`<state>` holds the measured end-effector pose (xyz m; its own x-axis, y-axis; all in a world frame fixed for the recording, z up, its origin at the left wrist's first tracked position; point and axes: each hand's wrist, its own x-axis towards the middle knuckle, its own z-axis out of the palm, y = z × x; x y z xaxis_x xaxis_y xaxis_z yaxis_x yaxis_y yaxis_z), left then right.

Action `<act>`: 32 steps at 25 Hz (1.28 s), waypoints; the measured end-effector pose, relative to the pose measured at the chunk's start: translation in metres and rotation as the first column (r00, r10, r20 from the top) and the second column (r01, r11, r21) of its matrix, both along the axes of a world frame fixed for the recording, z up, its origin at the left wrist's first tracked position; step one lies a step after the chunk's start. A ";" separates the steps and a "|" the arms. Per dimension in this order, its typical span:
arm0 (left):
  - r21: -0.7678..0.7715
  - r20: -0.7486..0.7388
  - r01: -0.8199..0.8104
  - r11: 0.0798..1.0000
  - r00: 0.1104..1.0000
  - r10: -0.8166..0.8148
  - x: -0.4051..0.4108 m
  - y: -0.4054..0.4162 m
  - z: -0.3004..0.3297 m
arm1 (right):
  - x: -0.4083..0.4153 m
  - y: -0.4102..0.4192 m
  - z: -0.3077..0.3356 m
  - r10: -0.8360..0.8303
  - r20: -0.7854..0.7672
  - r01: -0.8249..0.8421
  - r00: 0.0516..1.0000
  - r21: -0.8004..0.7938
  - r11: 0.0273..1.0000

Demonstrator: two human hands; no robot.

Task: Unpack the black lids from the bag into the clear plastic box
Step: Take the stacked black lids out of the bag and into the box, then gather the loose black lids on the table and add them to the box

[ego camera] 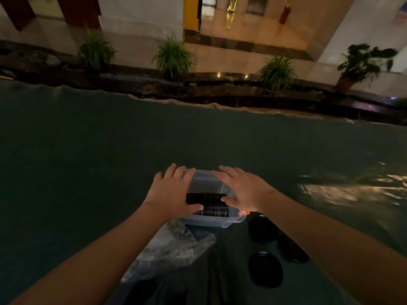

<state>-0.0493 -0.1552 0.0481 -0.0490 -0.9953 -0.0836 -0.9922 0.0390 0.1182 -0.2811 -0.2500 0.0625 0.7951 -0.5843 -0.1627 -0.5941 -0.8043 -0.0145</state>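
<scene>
A clear plastic box [211,222] stands on the dark cloth-covered table just in front of me. Inside it lies a row of black lids [212,205] stacked on edge. My left hand [174,191] rests flat on the box's left side, thumb touching the lids. My right hand [241,188] lies spread over the right rim, thumb by the lids' other end. The crumpled clear bag [169,249] lies empty-looking in front of the box. Three more black lids [265,269] lie loose on the cloth to the right, partly under my right forearm.
The dark green tablecloth [110,161] stretches far left, right and back to the table edge. An orange clip [244,212] shows at the box's right corner. Beyond the table are potted plants [172,57] along a dark ledge and a tiled floor.
</scene>
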 end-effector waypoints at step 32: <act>0.177 -0.048 -0.083 0.981 0.995 0.093 -0.309 -0.018 -0.106 | -0.330 -0.009 -0.095 -0.516 -0.049 0.516 0.855 0.179 0.838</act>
<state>-0.3580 -0.1732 -0.0581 0.0287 -0.9662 -0.2561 -0.9825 -0.0744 0.1708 -0.6115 -0.2588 -0.0327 0.3870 -0.8709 -0.3031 -0.9221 -0.3649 -0.1289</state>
